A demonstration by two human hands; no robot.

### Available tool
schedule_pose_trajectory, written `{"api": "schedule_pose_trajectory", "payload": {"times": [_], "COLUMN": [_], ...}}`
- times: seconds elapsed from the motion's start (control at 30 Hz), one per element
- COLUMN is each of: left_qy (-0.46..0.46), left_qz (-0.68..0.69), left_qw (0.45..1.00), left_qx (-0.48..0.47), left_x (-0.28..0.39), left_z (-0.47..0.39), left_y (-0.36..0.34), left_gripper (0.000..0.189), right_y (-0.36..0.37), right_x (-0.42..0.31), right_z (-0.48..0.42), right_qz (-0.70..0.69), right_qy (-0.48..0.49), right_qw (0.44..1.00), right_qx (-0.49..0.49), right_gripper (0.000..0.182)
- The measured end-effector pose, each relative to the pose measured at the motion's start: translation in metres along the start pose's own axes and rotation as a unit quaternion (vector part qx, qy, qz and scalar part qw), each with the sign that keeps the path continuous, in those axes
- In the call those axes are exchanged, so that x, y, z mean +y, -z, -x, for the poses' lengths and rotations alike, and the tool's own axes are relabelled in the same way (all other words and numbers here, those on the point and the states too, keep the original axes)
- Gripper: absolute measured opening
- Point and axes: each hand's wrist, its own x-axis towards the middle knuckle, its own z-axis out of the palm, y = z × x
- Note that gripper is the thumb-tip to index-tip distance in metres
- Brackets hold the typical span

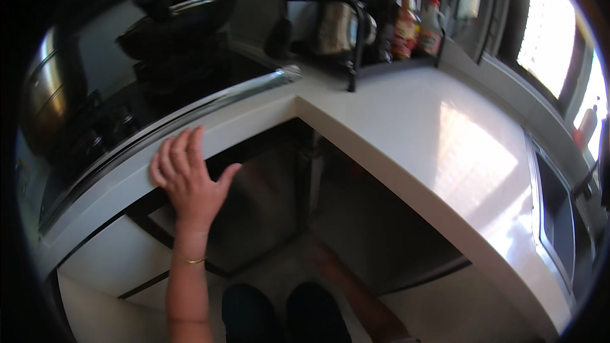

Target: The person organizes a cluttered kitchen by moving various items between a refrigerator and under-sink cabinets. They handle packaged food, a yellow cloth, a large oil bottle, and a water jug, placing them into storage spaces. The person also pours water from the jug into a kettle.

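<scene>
My left hand [190, 171] rests against the front edge of the pale countertop [248, 114], just below the gas stove [205, 71]. Its thumb stands apart from the fingers, and it holds nothing. A thin bracelet [193, 261] circles that wrist. Low down, under the corner of the counter, my right hand [324, 257] reaches towards the dark cabinet front [376, 219]. It is blurred and in shadow; whether its fingers hold or touch anything cannot be made out. My two knees [286, 314] show between the arms.
A wok [205, 9] sits on the stove, with a metal pot [50, 90] at the far left. Sauce bottles [405, 24] stand on a black rack [355, 57] in the corner. A sink [555, 214] is set into the right counter, beneath a bright window [545, 33].
</scene>
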Motion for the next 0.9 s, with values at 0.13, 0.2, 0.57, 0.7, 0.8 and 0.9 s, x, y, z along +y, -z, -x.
{"api": "schedule_pose_trajectory", "payload": {"times": [0.13, 0.2, 0.57, 0.7, 0.8, 0.9], "left_qy": [-0.009, -0.004, 0.053, 0.215, 0.286, 0.367], "left_qz": [0.028, 0.025, 0.212, 0.628, 0.771, 0.814], "left_qw": [0.999, 0.999, 0.976, 0.745, 0.563, 0.445], "left_qx": [0.027, 0.026, -0.013, -0.07, -0.082, -0.067], "left_x": [-0.006, -0.01, -0.026, -0.046, -0.009, 0.017], "left_z": [0.006, 0.007, -0.006, 0.021, 0.008, 0.024], "left_y": [0.001, -0.002, 0.006, 0.018, 0.017, 0.021], "left_gripper": [0.08, 0.075, 0.043, 0.035, 0.039, 0.038], "right_y": [0.022, 0.041, 0.033, 0.014, 0.037, 0.032], "right_x": [-0.19, -0.27, -0.45, -0.492, -0.508, -0.519], "right_z": [-0.032, -0.048, -0.142, -0.139, -0.127, -0.116], "right_qz": [0.049, 0.076, 0.057, 0.223, 0.305, 0.314], "right_qy": [0.302, 0.418, 0.576, 0.496, 0.403, 0.363], "right_qw": [0.945, 0.888, 0.789, 0.837, 0.863, 0.877], "right_qx": [0.118, 0.175, 0.207, 0.057, 0.024, 0.006], "right_gripper": [0.051, 0.048, 0.043, 0.043, 0.05, 0.047]}}
